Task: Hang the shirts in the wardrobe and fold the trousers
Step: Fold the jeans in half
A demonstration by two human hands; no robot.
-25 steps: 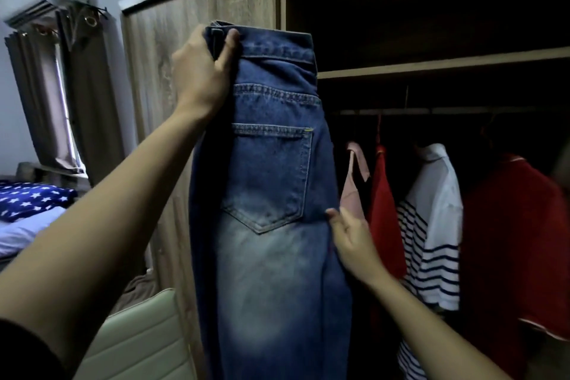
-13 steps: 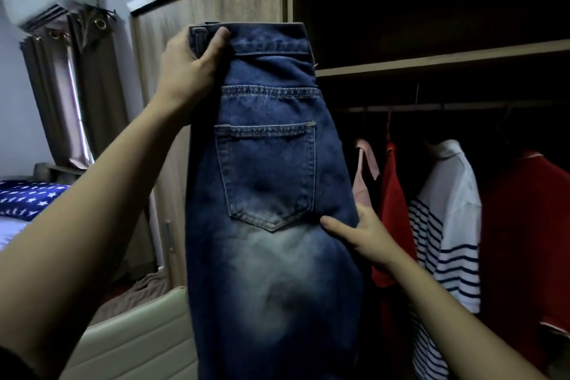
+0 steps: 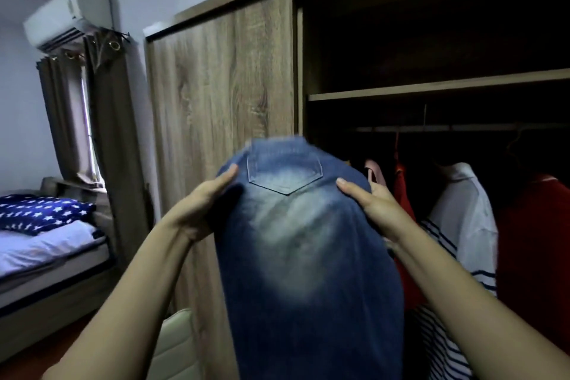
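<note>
- Two bare hands hold the blue jeans up in front of the open wardrobe.
- Left hand has its grip closed on the left edge, thumb on the front near the back pocket.
- Right hand grips the right edge likewise.
- Jeans are bent over at the top, legs hanging down out of view.
- Behind them on the rail hang a red shirt, a striped white shirt and another red garment.
</note>
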